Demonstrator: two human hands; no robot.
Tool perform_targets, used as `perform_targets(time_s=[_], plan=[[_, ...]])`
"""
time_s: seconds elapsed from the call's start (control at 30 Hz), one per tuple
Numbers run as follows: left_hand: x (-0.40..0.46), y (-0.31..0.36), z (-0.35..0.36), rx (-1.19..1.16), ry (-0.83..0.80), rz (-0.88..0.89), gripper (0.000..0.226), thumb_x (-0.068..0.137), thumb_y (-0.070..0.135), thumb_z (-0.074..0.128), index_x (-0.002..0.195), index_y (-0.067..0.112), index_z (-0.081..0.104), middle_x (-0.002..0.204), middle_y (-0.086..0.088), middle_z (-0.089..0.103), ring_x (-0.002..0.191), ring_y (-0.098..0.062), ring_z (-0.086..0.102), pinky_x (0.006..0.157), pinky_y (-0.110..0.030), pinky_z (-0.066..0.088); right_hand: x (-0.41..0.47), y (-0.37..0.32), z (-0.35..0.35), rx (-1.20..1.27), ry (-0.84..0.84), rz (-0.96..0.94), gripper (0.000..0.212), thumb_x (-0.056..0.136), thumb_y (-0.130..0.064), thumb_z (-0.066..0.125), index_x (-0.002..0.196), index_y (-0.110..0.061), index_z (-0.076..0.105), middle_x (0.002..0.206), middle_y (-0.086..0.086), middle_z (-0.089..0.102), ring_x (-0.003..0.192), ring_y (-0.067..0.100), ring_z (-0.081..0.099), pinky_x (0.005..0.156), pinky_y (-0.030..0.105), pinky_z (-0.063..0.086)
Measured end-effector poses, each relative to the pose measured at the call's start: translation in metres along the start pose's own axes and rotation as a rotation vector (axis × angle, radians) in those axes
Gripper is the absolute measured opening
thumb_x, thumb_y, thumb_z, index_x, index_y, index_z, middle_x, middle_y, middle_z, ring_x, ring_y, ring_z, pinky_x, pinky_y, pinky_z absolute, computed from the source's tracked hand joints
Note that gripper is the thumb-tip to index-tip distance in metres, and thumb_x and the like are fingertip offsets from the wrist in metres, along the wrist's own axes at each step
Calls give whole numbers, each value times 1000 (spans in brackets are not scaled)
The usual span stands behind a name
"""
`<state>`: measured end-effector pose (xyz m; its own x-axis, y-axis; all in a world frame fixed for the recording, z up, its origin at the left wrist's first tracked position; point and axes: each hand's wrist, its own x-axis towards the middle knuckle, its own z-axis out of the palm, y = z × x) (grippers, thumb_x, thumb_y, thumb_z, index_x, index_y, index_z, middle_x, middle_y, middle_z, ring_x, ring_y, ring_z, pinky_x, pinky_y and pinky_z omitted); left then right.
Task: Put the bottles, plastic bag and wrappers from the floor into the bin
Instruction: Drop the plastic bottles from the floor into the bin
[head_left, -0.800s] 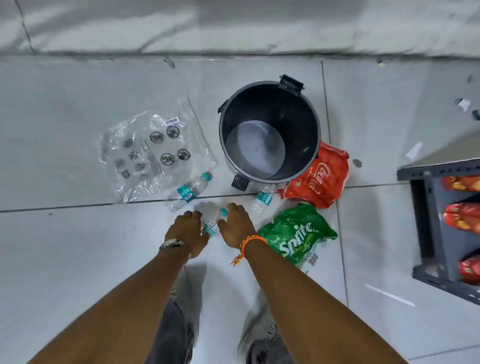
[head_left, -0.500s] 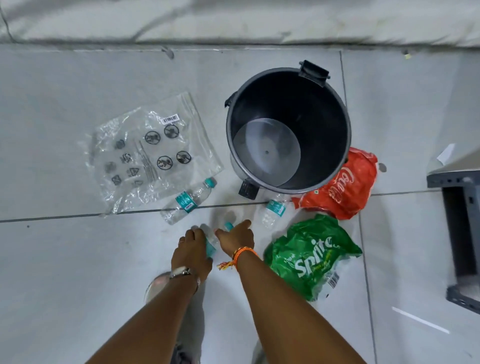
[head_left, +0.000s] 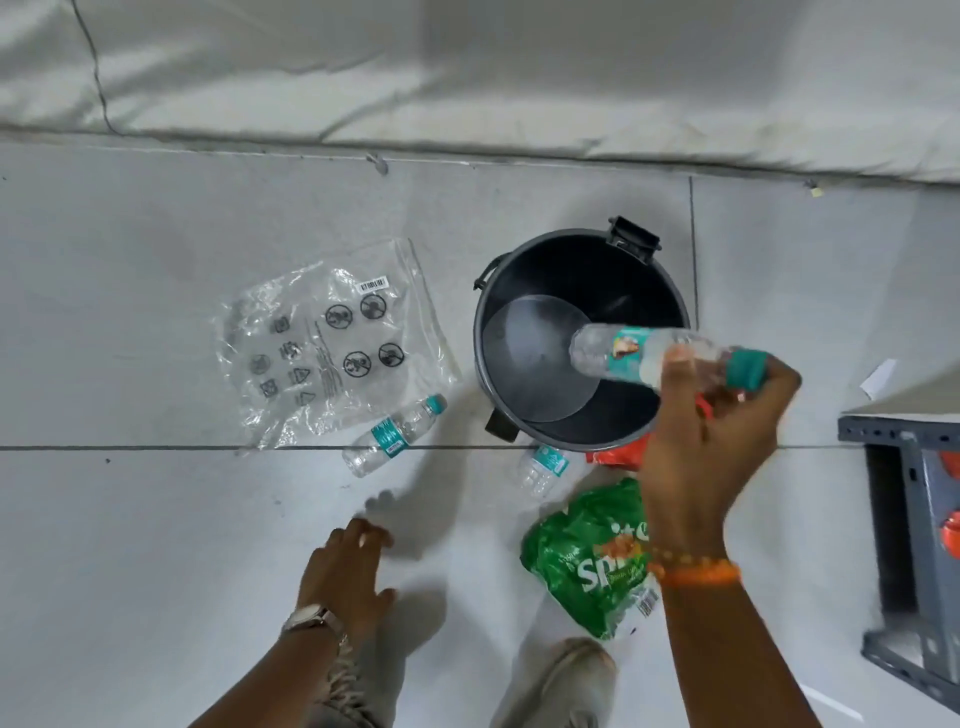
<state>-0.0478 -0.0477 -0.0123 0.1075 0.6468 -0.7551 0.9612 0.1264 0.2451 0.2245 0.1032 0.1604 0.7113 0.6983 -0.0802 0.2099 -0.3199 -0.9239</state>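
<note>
Clear water bottle (head_left: 639, 353) gripped in the right hand (head_left: 696, 447), base over the bin (head_left: 480, 364). Release over centre; left hand (head_left: 343, 577) hangs empty.

Bright, even overhead light whitens the floor tiles (head_left: 130, 519). Soft shadows fall beside the left hand (head_left: 345, 571) and the bin (head_left: 480, 338). The right hand (head_left: 701, 447) is motion-blurred. Wide-angle bending curves the edges.

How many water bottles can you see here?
3. One bottle is in the right hand over the bin; two lie on the floor, one by the plastic bag, one at the bin's base.
</note>
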Motion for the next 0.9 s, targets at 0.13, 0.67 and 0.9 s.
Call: perform_targets(time_s=[0.13,0.67,0.9], plan=[[-8,-15,16,39,-151,-132,49,76,37,62,123,31,52,128,3,52,117,-22,52,91,-34,50,24,33,29,-129,-130,38,41,93,-23,70,125,-8,49,123,13,63,110,23,67,83,11,55],[23,-16,37,-290,-46,-107,46,75,34,64,120,38,54,125,11,57,118,-19,53,91,-39,54,-112,164,196,-1113,-1300,-964,51,80,-3,69,129,-6,54,133,15,55,119,33,55,95,41,48],[16,-29,42,-370,-27,-149,44,76,29,71,118,34,59,121,10,61,110,-19,57,89,-35,52,-112,156,167,-1085,-1108,-768,56,76,-8,75,127,-12,54,120,11,58,106,33,61,88,43,47]])
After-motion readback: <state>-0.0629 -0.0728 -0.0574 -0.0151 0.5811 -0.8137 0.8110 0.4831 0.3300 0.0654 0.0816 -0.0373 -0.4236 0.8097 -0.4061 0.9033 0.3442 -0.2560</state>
